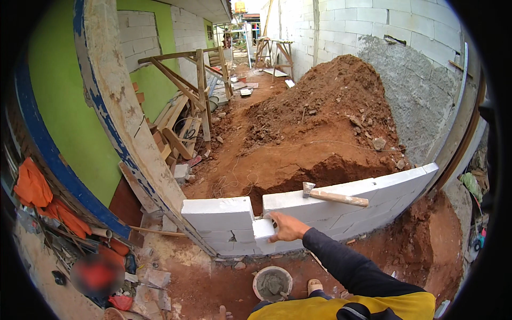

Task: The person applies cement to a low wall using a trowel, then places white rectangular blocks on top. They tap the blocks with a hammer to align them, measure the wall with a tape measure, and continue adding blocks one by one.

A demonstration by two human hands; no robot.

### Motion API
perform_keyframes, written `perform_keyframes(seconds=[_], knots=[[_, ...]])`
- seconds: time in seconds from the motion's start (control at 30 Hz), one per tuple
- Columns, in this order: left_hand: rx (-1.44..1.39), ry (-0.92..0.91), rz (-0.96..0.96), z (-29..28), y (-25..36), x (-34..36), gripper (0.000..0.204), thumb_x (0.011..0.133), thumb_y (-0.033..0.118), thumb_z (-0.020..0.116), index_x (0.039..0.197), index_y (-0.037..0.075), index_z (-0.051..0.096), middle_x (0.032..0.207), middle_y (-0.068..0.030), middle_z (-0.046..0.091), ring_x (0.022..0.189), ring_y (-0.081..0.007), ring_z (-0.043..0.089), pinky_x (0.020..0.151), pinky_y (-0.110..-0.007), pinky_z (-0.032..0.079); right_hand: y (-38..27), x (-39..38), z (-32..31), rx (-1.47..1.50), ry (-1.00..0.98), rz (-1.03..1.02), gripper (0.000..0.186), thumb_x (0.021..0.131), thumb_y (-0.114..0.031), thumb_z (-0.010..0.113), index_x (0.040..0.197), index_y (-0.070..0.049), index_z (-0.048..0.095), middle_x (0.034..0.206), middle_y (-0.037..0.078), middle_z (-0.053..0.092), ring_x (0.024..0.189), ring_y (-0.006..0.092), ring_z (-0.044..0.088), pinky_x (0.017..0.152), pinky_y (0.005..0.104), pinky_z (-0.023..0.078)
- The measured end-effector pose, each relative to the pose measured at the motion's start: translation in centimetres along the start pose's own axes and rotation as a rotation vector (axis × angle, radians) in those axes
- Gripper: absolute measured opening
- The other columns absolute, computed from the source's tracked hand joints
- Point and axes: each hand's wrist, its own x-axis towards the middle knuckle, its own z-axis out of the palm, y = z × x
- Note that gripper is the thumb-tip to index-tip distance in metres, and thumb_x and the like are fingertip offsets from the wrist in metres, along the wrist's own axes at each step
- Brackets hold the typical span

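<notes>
Red dirt heaps behind a low white block wall (341, 200), where the right hand (287, 226) lies fingers apart on a small block (263, 228) filling the gap, hammer (335, 196) at two o'clock, left hand unseen.

Outdoor bldg site, half-built white block wall (341, 205), red dirt pile (325, 112), timber scraps (181, 128)
</notes>
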Motion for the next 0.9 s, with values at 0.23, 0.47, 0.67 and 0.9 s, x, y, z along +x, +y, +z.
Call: perform_keyframes(seconds=[0.23, 0.47, 0.67, 0.9], knots=[[0.209, -0.126, 0.227, -0.5, -3.4, 1.1, 0.044, 0.108, 0.043, 0.058, 0.122, 0.005, 0.076, 0.123, -0.0130, 0.075, 0.103, -0.0317, 0.072, 0.091, -0.053, 0.060, 0.8, -0.4, 1.2, 0.007, 0.025, 0.042, 0.099, 0.082, -0.044, 0.089, 0.157, 0.000, 0.043, 0.154, 0.030, 0.052, 0.143, 0.0430, 0.051, 0.121, 0.0469, 0.042], [0.049, 0.056, 0.190, -0.7, -5.4, 1.7, 0.051, 0.100, 0.047, 0.071, 0.122, 0.002, 0.079, 0.105, -0.0055, 0.081, 0.100, -0.0168, 0.073, 0.093, -0.034, 0.056, -4.0, -1.0, -6.3, 0.046, 0.105, -0.089, 0.092, 0.075, -0.033, 0.094, 0.150, -0.001, 0.053, 0.139, 0.025, 0.063, 0.128, 0.0392, 0.063, 0.111, 0.0450, 0.050], [-0.037, 0.107, 0.211, 0.8, -8.9, 1.1, 0.043, 0.102, 0.040, 0.069, 0.118, 0.001, 0.080, 0.097, -0.0043, 0.079, 0.094, -0.0155, 0.072, 0.090, -0.034, 0.054, -6.5, 1.4, -14.6, 0.144, 0.275, -0.152, 0.091, 0.078, -0.033, 0.094, 0.151, 0.000, 0.051, 0.135, 0.027, 0.069, 0.123, 0.0386, 0.069, 0.108, 0.0454, 0.052], [-0.219, 0.037, 0.156, 3.3, -12.1, -0.8, 0.039, 0.100, 0.035, 0.073, 0.112, -0.001, 0.078, 0.092, -0.0021, 0.075, 0.087, -0.0135, 0.067, 0.083, -0.032, 0.054, -6.0, 6.7, -14.9, -0.049, 0.306, -0.065, 0.092, 0.077, -0.026, 0.095, 0.154, -0.002, 0.051, 0.133, 0.029, 0.067, 0.118, 0.0365, 0.070, 0.097, 0.0467, 0.059]])
